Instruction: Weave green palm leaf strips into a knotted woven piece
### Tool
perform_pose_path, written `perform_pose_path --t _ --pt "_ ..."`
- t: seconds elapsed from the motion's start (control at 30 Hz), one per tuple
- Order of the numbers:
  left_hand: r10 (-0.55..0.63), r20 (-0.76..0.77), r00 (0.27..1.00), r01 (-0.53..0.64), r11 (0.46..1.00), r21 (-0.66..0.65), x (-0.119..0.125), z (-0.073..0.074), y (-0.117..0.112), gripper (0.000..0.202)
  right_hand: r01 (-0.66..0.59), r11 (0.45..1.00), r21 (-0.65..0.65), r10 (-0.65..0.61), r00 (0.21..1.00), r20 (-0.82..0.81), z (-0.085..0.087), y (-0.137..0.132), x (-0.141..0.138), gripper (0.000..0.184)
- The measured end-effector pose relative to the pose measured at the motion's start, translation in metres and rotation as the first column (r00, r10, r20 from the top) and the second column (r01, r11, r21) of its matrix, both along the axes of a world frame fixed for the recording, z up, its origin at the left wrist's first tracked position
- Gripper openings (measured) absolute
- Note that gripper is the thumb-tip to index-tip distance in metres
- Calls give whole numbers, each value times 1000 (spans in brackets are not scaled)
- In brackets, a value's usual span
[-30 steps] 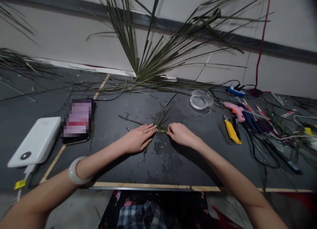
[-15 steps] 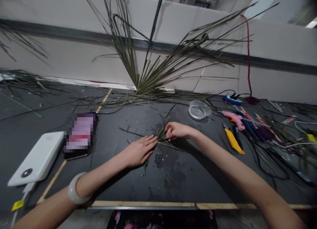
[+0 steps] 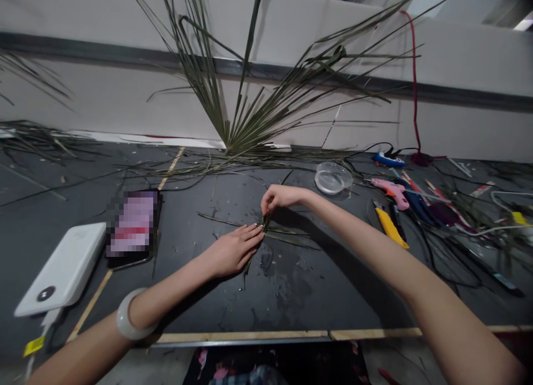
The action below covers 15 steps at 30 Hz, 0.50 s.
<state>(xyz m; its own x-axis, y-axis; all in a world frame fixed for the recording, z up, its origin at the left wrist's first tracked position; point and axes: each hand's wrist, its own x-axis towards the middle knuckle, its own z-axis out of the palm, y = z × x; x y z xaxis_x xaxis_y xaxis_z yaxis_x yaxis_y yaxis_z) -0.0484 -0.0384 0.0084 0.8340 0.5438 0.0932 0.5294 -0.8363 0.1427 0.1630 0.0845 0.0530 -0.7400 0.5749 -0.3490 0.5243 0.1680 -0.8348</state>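
Note:
On the dark table top, several green palm leaf strips (image 3: 287, 232) lie crossed over one another. My left hand (image 3: 238, 248) rests flat on them, fingers stretched out together, pressing at the crossing point. Just beyond its fingertips, my right hand (image 3: 272, 199) is closed in a pinch on a leaf strip at the crossing. Strip ends stick out to the left, to the right and below my left hand. The exact weave under the fingers is hidden.
A fan-shaped palm leaf (image 3: 237, 135) leans on the back wall. Left are a phone (image 3: 133, 227) and a white power bank (image 3: 62, 268). Right are a clear round dish (image 3: 333, 180), a pink glue gun (image 3: 391, 192), a yellow cutter (image 3: 390, 227) and tangled cables.
My right hand has moved left and slightly up, closer to my left fingertips, drawing a strip with it. My left hand stays pressed in place. The view has shifted slightly.

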Motion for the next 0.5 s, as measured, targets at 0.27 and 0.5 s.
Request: perform_pose_path --t 0.27,0.5 --pt "24 -10 1000 -25 999 -35 1 0 -1 42 5 985 170 -22 995 96 24 -16 -21 16" --pt "20 13 1000 -20 999 -27 1 -2 -1 43 13 828 560 -172 957 232 56 -90 -34 28"
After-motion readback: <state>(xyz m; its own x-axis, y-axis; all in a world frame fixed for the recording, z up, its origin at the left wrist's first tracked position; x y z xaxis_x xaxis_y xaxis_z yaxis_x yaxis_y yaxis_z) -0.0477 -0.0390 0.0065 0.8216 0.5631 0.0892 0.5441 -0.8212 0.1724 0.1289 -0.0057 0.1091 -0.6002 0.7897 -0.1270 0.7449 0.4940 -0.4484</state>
